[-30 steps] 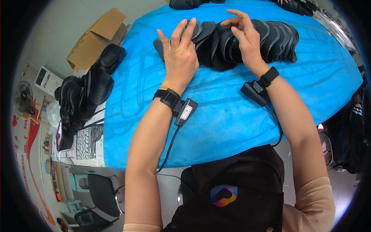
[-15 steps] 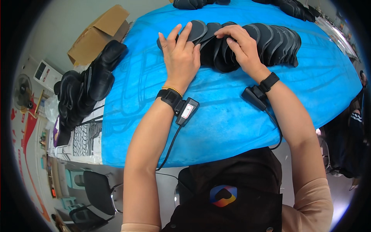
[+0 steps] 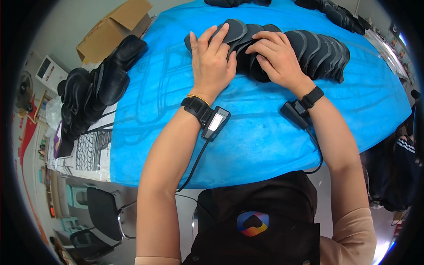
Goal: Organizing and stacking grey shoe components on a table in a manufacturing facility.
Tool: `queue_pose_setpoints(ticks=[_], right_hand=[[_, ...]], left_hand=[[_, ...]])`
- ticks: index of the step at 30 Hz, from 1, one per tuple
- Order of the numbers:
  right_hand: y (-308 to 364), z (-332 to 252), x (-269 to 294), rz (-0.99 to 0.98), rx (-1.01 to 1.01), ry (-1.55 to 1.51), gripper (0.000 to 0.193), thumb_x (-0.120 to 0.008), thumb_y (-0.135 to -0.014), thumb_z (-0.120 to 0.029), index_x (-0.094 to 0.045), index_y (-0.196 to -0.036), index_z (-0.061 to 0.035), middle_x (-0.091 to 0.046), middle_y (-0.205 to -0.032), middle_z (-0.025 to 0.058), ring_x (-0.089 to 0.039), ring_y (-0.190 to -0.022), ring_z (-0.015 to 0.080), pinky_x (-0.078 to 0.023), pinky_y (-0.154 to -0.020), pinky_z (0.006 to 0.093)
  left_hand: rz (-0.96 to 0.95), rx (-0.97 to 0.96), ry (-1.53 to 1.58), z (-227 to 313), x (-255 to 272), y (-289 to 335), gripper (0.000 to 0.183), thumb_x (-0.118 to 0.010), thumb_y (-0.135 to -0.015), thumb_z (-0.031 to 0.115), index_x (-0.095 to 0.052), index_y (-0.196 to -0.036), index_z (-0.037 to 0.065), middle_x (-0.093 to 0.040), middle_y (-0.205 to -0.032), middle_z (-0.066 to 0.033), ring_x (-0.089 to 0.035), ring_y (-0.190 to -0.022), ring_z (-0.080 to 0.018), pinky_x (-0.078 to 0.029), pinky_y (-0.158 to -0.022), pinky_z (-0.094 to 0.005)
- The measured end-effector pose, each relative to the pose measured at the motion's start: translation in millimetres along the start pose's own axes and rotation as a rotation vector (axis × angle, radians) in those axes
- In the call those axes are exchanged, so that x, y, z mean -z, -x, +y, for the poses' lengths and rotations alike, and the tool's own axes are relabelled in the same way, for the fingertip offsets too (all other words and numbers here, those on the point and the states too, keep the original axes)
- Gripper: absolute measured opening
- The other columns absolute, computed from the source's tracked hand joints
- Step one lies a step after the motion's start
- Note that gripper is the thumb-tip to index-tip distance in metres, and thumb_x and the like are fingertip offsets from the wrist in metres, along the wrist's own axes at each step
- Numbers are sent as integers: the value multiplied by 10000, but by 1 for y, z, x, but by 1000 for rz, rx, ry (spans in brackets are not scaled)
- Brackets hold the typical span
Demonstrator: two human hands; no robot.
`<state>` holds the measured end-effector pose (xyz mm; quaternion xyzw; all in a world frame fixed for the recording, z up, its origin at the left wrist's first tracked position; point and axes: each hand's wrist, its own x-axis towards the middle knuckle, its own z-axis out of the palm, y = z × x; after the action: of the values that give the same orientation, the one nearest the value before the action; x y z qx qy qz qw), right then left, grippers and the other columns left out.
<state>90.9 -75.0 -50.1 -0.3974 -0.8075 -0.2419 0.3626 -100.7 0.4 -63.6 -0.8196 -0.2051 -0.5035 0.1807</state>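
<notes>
A long overlapping row of black, rounded, insole-like pads (image 3: 304, 46) lies across the far half of the table, several of them showing lighter grey edges. Over the left end of this row is my left hand (image 3: 212, 64), its fingers spread and its fingertips at a rounded pad (image 3: 235, 32). My right hand (image 3: 280, 59) rests over the middle of the row, with fingers bent and thumb held apart from them. Its fingertips touch or hover at dark pad edges; the exact contact is hidden. Neither hand visibly grips a pad.
A blue cloth (image 3: 247, 145) covers the table. More black pads (image 3: 99, 88) are heaped along the left edge, and further piles (image 3: 335, 15) sit at the far side. Behind the left heap stands a cardboard box (image 3: 112, 31). Cables (image 3: 194, 163) run from both wrist devices.
The view has shifted slightly. The rounded pad under my left fingertips sits a little farther up and right. My right fingers have come down a bit toward the pads.
</notes>
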Motion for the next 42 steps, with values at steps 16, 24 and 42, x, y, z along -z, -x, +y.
queue_pose_setpoints(ticks=[16,24,42], right_hand=[[-13,-23,-6,-16,-14,198,310,-598,-783,-168,-629,-1082,-89,-584,-1226,63,-475,-1239,245,-349,-1007,430],[-14,-26,-5,1,-37,195,326,-591,-752,-135,-639,-1072,-95,-564,-1256,69,-474,-1232,264,-358,-989,425],[-16,-32,-6,-83,-75,300,504,-600,-772,-194,-587,-1275,-216,-536,-1342,43,-434,-1289,274,-298,-1056,488]], left_hand=[[83,188,447,-4,14,4,100,-680,-798,141,-642,-845,61,-514,-1357,-115,-417,-1245,-315,-286,-1077,-443],[131,326,73,-21,28,10,186,-681,-821,214,-614,-866,47,-557,-902,-94,-534,-887,-260,-387,-747,-367],[-51,327,171,-24,23,13,381,-714,-799,342,-685,-1040,48,-512,-1344,-73,-414,-1229,-267,-265,-1026,-430]])
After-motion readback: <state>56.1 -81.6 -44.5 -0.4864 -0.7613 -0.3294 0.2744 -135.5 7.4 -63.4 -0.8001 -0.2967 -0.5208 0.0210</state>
